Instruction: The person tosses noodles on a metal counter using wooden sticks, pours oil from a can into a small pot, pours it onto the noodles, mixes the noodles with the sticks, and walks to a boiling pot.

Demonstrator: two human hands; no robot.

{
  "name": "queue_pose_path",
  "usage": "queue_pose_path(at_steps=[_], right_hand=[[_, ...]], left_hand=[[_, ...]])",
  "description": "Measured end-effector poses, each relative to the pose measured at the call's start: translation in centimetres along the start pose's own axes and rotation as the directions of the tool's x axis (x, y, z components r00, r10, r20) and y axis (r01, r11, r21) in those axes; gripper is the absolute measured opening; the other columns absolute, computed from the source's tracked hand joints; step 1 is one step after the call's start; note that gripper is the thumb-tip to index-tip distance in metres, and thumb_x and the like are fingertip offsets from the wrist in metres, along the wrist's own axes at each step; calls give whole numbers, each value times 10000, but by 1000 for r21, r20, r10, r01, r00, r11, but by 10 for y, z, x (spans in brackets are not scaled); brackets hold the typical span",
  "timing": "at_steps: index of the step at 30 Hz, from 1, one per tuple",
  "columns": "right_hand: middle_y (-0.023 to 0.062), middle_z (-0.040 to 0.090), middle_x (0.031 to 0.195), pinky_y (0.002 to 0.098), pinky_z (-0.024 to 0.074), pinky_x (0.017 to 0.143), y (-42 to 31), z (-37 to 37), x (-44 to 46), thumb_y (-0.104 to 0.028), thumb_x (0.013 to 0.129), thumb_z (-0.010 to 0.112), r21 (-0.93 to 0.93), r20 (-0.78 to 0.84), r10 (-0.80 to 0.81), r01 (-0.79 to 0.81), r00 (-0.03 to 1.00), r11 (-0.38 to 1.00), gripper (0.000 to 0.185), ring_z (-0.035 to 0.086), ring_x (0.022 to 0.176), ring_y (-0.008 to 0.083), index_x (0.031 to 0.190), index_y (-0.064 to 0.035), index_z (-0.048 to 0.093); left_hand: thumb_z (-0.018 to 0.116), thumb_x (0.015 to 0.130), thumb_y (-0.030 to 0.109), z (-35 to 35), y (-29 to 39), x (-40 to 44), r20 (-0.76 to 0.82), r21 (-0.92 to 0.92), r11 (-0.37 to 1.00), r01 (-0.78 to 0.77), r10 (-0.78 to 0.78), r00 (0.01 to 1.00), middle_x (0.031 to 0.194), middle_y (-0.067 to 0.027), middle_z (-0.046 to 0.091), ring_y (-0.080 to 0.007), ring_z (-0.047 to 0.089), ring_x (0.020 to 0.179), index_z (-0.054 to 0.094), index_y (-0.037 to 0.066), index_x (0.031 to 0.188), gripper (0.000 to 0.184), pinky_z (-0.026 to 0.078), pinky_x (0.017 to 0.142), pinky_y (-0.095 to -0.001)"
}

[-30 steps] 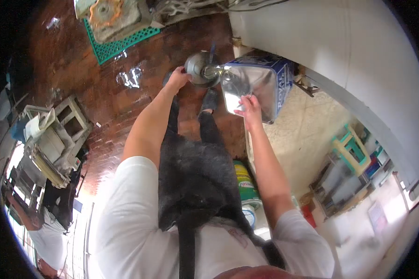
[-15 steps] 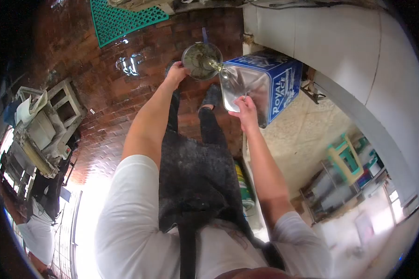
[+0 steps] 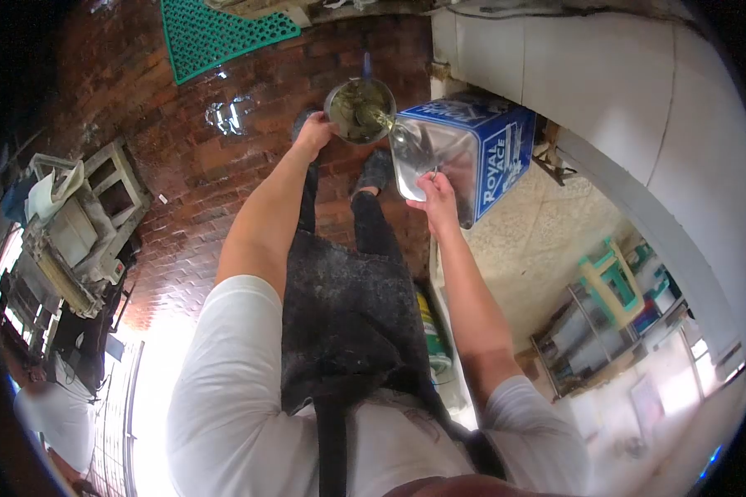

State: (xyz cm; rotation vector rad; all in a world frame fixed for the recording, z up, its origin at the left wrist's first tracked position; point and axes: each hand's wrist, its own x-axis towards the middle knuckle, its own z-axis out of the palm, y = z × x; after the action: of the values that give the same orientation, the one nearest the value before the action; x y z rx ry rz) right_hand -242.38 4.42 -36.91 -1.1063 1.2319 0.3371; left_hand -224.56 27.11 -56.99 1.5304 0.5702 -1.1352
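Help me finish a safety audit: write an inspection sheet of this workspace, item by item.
Surface: reddish-brown brick-patterned floor; bright patch, wet or just reflective, cannot tell.
Job's things: Royal Ace tin, liquid running from its corner into round pot.
Clutter: green perforated mat; small white piece, unidentified.
Hands: left hand holds the pot's edge; right hand grips the tin's top.
Cables: dark cable-like line beside the pale wall.
Surroundings: pale wall; worn equipment, another person at left.
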Motion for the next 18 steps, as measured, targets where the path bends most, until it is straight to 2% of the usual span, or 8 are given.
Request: queue_pose_path(at_steps=[3, 6, 7, 8, 12, 15, 16, 18], right_hand=[[46, 532, 997, 335, 625, 665, 1, -2, 1, -190, 948, 635, -1, -14, 2, -2, 1000, 1000, 146, 586, 896, 152, 1012, -71, 580], [61, 560, 1002, 331, 624, 659, -3, -5, -1, -199, 942, 640, -6, -43, -10, 10, 999, 1000, 169, 604, 893, 163, 1018, -54, 597], [64, 573, 998, 328, 623, 656, -7, -9, -3, -203, 942, 639, -13, -57, -21, 20, 998, 1000, 176, 611, 889, 166, 1017, -47, 603], [67, 586, 993, 326, 623, 653, -11, -13, -5, -207, 943, 637, -18, -68, -31, 30, 997, 999, 184, 618, 886, 169, 1017, -41, 608], [61, 618, 879, 322, 615, 614, -34, -36, -6, -259, 968, 611, -67, -136, -10, 1, 991, 998, 230, 629, 863, 164, 1004, -32, 620], [50, 600, 845, 366, 613, 609, -47, -57, -3, -295, 984, 589, -82, -204, -34, 17, 978, 996, 239, 626, 814, 154, 937, -61, 600], [47, 596, 839, 378, 613, 612, -51, -65, -5, -303, 986, 586, -82, -226, -46, 28, 973, 996, 243, 625, 804, 154, 924, -69, 594], [41, 587, 827, 392, 610, 618, -57, -83, -2, -309, 993, 571, -66, -267, -46, 29, 963, 997, 245, 625, 795, 156, 905, -81, 584]], left_hand=[[713, 805, 55, -1, 8, -5, 36, 17, 998, 60, -61, 997, 1146, -103, 668, -204, 634, 1006, 563, -45, 1289, 516, 500, 856, -329], [681, 895, 90, -4, -5, 5, 69, -5, 1000, 14, -13, 998, 1042, -53, 662, -171, 620, 869, 557, 53, 1295, 420, 498, 787, -333], [681, 896, 98, -1, 2, -2, -7, 33, 999, 43, -42, 999, 1073, -64, 671, -192, 632, 894, 538, 59, 1340, 468, 505, 812, -350], [705, 887, 96, 5, 33, -29, 61, 149, 987, 57, -67, 996, 1128, -83, 662, -205, 634, 953, 516, 22, 1356, 511, 508, 857, -360], [756, 846, 93, 20, 23, -24, 70, 194, 981, -13, -1, 998, 1197, -132, 645, -205, 618, 1042, 453, -37, 1414, 656, 499, 913, -353], [743, 865, 115, 40, 72, -71, 155, 263, 964, -31, -10, 988, 1261, -154, 626, -246, 605, 1120, 420, -34, 1443, 679, 493, 917, -376], [715, 885, 107, 49, 74, -75, 141, 166, 985, 45, -69, 988, 1272, -152, 623, -257, 598, 1141, 418, -37, 1439, 646, 484, 934, -379], [690, 899, 95, 61, 80, -83, 195, 303, 953, -30, -31, 980, 1283, -154, 617, -262, 594, 1148, 425, -31, 1435, 611, 477, 948, -384]])
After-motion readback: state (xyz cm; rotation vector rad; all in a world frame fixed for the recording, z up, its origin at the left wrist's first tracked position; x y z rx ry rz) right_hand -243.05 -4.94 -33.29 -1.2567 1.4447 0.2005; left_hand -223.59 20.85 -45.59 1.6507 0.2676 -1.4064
